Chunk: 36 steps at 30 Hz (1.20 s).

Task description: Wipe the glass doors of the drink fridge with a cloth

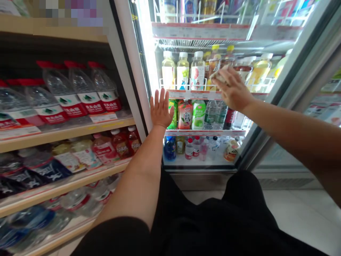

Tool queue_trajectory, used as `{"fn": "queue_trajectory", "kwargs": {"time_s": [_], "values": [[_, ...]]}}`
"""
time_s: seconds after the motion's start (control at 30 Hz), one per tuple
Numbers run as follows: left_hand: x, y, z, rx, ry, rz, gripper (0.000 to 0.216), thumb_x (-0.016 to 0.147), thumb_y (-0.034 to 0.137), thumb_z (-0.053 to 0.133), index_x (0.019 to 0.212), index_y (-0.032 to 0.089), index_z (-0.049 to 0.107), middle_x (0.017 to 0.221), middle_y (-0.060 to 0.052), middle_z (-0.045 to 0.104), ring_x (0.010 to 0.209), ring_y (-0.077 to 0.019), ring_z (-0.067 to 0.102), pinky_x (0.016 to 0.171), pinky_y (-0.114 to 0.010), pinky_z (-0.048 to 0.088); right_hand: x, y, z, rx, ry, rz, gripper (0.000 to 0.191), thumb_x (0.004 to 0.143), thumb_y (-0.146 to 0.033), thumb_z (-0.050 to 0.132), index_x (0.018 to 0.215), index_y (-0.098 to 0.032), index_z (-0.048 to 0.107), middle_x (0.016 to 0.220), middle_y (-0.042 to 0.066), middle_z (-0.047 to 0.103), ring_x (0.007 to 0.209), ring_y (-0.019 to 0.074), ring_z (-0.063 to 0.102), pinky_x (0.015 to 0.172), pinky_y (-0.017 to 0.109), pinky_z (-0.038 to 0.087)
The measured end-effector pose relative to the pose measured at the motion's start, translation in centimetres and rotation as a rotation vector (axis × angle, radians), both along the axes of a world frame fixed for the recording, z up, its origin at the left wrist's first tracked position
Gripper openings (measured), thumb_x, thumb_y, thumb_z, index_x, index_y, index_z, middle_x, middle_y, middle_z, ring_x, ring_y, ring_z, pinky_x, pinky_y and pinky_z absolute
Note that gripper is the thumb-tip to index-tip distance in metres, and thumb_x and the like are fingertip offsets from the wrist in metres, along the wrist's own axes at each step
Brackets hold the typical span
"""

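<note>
My left hand (161, 108) is spread flat at the left side of the glass fridge door (149, 156), fingers up and holding nothing. Higher and to the right, my right hand (236, 89) is closed over a crumpled, pale cloth (220, 77), which appears to lie against the glass. Behind the glass, drink bottles with white caps (183, 71) stand on a wire shelf. A red-labelled bottle (184, 114) and a green-labelled bottle (198, 114) are on the shelf below, near my left hand. The palm side of my right hand is hidden.
To the left, wooden shelves (66, 134) hold several red-capped water bottles (77, 89) and other drinks. A metal door frame (287, 85) slants along the right, with another fridge section beyond. My black-clothed legs (242, 199) are close to the fridge base (199, 181), over pale floor tiles (298, 209).
</note>
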<state>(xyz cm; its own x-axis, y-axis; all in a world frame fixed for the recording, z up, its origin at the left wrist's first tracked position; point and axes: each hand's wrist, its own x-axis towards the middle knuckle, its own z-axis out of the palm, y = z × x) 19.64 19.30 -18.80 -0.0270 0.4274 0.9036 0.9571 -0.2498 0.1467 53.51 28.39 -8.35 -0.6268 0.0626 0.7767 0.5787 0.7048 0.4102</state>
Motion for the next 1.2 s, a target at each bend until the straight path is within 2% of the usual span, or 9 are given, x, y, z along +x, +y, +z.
{"fn": "queue_trajectory", "kwargs": {"time_s": [0.1, 0.27, 0.43, 0.6, 0.67, 0.8, 0.97, 1.13, 1.2], "values": [[0.0, 0.0, 0.0, 0.016, 0.006, 0.001, 0.073, 0.100, 0.050, 0.043, 0.163, 0.016, 0.041, 0.171, -0.009, 0.032, 0.165, -0.0260, 0.008, 0.136, -0.047, -0.006, 0.5, 0.2, -0.3, -0.008, -0.135, 0.048, 0.051, 0.101, -0.021, 0.046, 0.151, -0.024, 0.058, 0.161, 0.010, 0.050, 0.155, 0.0361, 0.038, 0.126, 0.064, 0.037], [-0.1, 0.2, 0.0, 0.006, -0.004, -0.011, 0.073, 0.100, 0.052, 0.043, 0.164, 0.017, 0.039, 0.172, -0.009, 0.031, 0.165, -0.0263, 0.006, 0.136, -0.048, -0.007, 0.7, 0.2, 0.1, 0.007, 0.164, -0.028, 0.054, 0.102, -0.019, 0.040, 0.154, -0.023, 0.056, 0.165, 0.012, 0.045, 0.157, 0.0359, 0.032, 0.130, 0.059, 0.031], [-0.2, 0.2, -0.2, 0.034, 0.022, 0.007, 0.071, 0.101, 0.051, 0.042, 0.164, 0.017, 0.040, 0.171, -0.008, 0.032, 0.165, -0.0243, 0.007, 0.136, -0.045, -0.007, 0.9, -0.1, 0.2, -0.060, -0.057, -0.004, 0.051, 0.102, -0.024, 0.044, 0.150, -0.023, 0.058, 0.163, 0.009, 0.048, 0.157, 0.0351, 0.033, 0.129, 0.061, 0.033], [-0.2, 0.2, -0.3, 0.025, 0.035, 0.013, 0.072, 0.100, 0.047, 0.043, 0.164, 0.014, 0.040, 0.172, -0.011, 0.031, 0.165, -0.0266, 0.007, 0.136, -0.048, -0.006, 1.5, 0.1, 1.3, 0.030, 0.287, -0.101, 0.055, 0.098, -0.019, 0.045, 0.151, -0.014, 0.059, 0.163, 0.021, 0.044, 0.155, 0.0369, 0.035, 0.128, 0.060, 0.032], [-0.2, 0.2, -0.2, 0.019, 0.025, 0.003, 0.071, 0.100, 0.048, 0.044, 0.163, 0.016, 0.040, 0.171, -0.011, 0.032, 0.165, -0.0271, 0.007, 0.136, -0.049, -0.005, 1.5, 0.0, 1.2, 0.038, 0.220, -0.093, 0.056, 0.096, -0.018, 0.046, 0.150, -0.013, 0.060, 0.162, 0.021, 0.045, 0.155, 0.0392, 0.035, 0.128, 0.061, 0.033], [-0.2, 0.2, -0.2, 0.018, 0.020, 0.005, 0.070, 0.100, 0.046, 0.043, 0.163, 0.016, 0.040, 0.171, -0.010, 0.033, 0.165, -0.0262, 0.006, 0.136, -0.049, -0.005, 1.6, -0.1, 1.0, -0.029, -0.069, -0.006, 0.052, 0.097, -0.018, 0.047, 0.146, -0.020, 0.063, 0.160, 0.014, 0.052, 0.155, 0.0359, 0.038, 0.128, 0.059, 0.035], [-0.3, 0.3, -0.3, 0.024, 0.048, 0.033, 0.070, 0.101, 0.046, 0.042, 0.162, 0.012, 0.041, 0.171, -0.012, 0.032, 0.165, -0.0258, 0.008, 0.136, -0.045, -0.007, 2.4, 0.1, 0.6, 0.053, 0.253, -0.103, 0.054, 0.095, -0.013, 0.046, 0.147, -0.010, 0.062, 0.160, 0.022, 0.047, 0.154, 0.0388, 0.036, 0.129, 0.057, 0.032], [-0.4, 0.3, -0.3, 0.030, 0.056, 0.034, 0.070, 0.102, 0.047, 0.042, 0.163, 0.012, 0.040, 0.171, -0.012, 0.032, 0.165, -0.0264, 0.007, 0.135, -0.046, -0.008, 2.6, -0.7, -0.4, -0.033, -0.046, -0.060, 0.050, 0.102, -0.020, 0.045, 0.151, -0.018, 0.057, 0.161, 0.015, 0.047, 0.156, 0.0366, 0.034, 0.128, 0.061, 0.036], [-0.4, 0.3, -0.3, 0.032, 0.061, 0.037, 0.070, 0.103, 0.047, 0.041, 0.163, 0.012, 0.040, 0.172, -0.012, 0.031, 0.165, -0.0266, 0.008, 0.136, -0.045, -0.007, 2.3, -0.8, -0.1, -0.055, 0.022, -0.077, 0.051, 0.101, -0.017, 0.047, 0.151, -0.017, 0.056, 0.162, 0.015, 0.045, 0.156, 0.0375, 0.033, 0.128, 0.062, 0.034]]}}
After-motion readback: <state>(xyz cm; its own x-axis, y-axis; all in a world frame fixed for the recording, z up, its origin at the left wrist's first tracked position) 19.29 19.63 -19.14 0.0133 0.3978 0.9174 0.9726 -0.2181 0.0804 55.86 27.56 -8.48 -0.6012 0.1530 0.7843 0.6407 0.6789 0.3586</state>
